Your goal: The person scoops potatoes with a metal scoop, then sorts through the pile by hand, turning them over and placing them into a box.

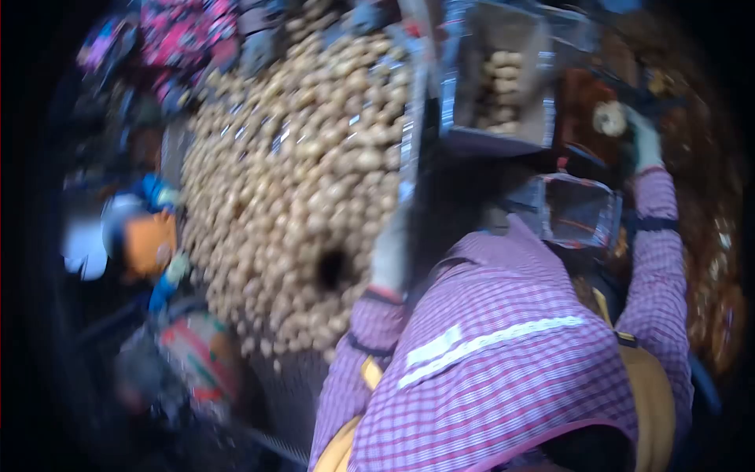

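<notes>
A large heap of small, round, pale tan pieces (pixel 291 173), resembling potatoes or nuts, fills a broad surface at the left and centre. My left hand (pixel 391 252), in a white glove, is at the heap's right edge; motion smears its fingers, and I cannot see if it holds anything. Over at the right, my right hand (pixel 646 143), in a pale glove, reaches forward beside a round whitish object (pixel 609 119) with a darker centre. Blur hides whether its fingers touch that object. A brown surface (pixel 578 118) lies just left of it.
A metal-edged bin (pixel 495 140) at the top holds several pale round pieces. Nearer me stands a small clear-sided container (pixel 580 211). A person in blue sleeves and an orange garment (pixel 151 244) works across the heap; another in pink floral clothing (pixel 189 35) is at the far left.
</notes>
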The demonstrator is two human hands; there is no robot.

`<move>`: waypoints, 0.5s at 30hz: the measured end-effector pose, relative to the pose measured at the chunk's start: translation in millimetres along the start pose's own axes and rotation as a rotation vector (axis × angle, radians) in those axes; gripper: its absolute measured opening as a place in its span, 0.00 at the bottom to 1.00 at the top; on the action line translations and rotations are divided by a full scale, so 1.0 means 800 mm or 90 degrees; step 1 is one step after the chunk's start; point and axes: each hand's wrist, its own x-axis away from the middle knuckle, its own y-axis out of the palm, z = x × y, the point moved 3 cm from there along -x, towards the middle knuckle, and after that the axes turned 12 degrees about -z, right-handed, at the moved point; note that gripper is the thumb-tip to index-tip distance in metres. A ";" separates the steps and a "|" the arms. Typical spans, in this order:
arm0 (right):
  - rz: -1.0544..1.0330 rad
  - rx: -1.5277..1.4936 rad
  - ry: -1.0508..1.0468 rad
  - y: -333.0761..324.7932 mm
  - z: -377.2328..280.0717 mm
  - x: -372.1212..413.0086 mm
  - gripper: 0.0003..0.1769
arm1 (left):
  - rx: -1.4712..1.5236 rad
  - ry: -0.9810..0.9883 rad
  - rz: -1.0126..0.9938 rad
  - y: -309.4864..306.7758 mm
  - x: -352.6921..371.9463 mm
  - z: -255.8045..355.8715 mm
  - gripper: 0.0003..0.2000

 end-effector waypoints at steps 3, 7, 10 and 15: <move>-0.087 -0.157 -0.171 0.081 -0.022 0.005 0.27 | 0.273 -0.119 0.010 0.035 0.003 0.028 0.20; -0.383 -0.057 -0.076 0.278 0.016 0.019 0.28 | -0.014 -0.071 -0.088 0.043 0.051 0.016 0.23; -0.637 0.019 -0.042 0.442 0.003 0.129 0.24 | -0.007 -0.085 -0.022 0.023 0.103 0.017 0.21; -0.837 0.253 -0.186 0.617 0.044 0.240 0.22 | 0.245 -0.099 0.212 -0.029 0.215 -0.022 0.19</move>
